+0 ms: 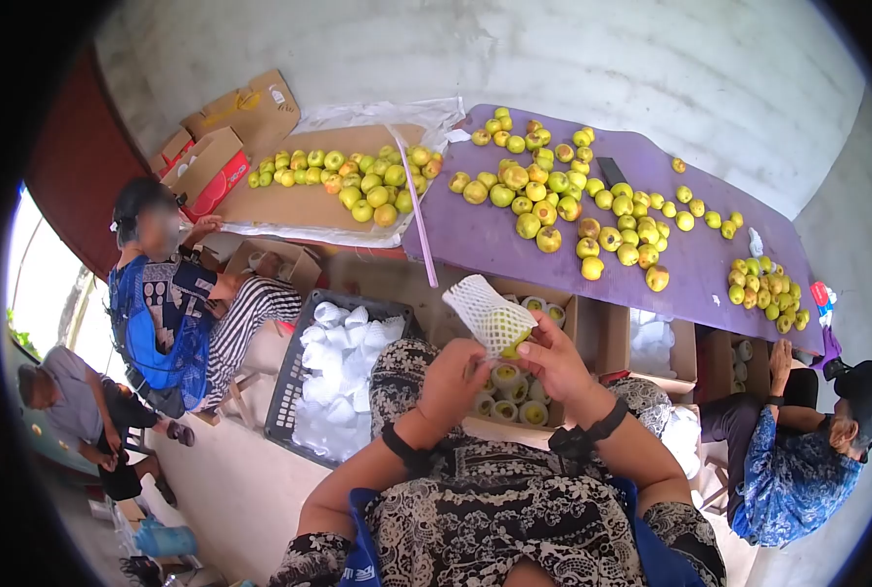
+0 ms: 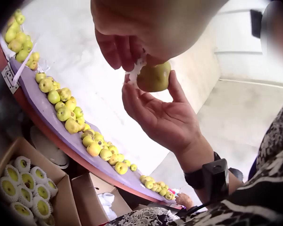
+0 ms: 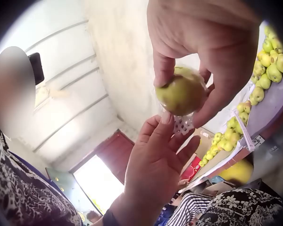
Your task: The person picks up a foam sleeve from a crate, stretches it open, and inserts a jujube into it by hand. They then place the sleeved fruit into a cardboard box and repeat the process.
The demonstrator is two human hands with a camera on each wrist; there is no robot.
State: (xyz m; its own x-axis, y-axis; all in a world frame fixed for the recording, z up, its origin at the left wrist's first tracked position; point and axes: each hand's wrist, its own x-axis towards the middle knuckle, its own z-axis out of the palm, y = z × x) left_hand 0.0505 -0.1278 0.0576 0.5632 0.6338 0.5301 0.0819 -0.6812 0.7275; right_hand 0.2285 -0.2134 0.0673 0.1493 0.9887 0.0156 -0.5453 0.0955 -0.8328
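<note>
In front of my lap, my right hand grips a yellow-green apple, its thumb and fingers on opposite sides of the fruit. A white foam net sleeve covers part of the apple and flares out beyond it, up and to the left in the head view. My left hand pinches the sleeve's edge beside the apple. Seen from the right wrist, the left thumb and fingers are at the white netting just under the fruit. Bare apple skin shows on the right hand's side.
Loose apples lie across the purple-covered table. Below it, a carton holds sleeved apples. A black crate of white foam sleeves stands left of my knees. People sit at left and right.
</note>
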